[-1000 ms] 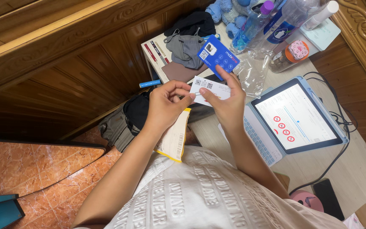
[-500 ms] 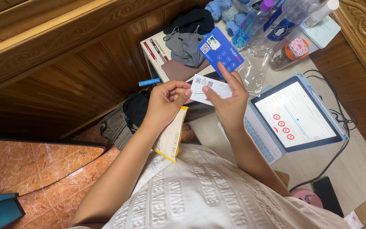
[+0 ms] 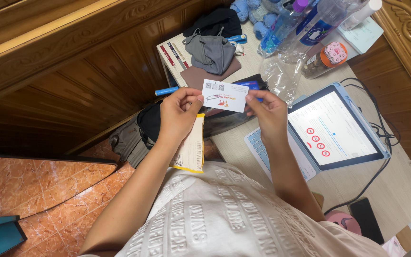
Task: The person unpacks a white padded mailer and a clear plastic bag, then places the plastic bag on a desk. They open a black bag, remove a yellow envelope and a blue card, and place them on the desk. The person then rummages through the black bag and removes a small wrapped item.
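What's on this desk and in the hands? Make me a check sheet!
Surface: pale desk, crowded.
Job's things: white card held by both hands; yellow-edged paper under left hand; blue card behind right hand.
Clutter: grey cloth, bottles, plastic bag, jar, tablet.
Fingers: pinching the card's ends.
Cables: black cable beside tablet.
Surroundings: carved wood, orange tiles.

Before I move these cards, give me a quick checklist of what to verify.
1. White card pinched at both ends by left hand and right hand: ok.
2. Yellow-edged slip tucked under left hand: ok.
3. Blue card behind white card, grip hidden: cannot tell.
4. Tablet flat on desk: ok.
5. Bare desk spot near the hands: not ok, cluttered.
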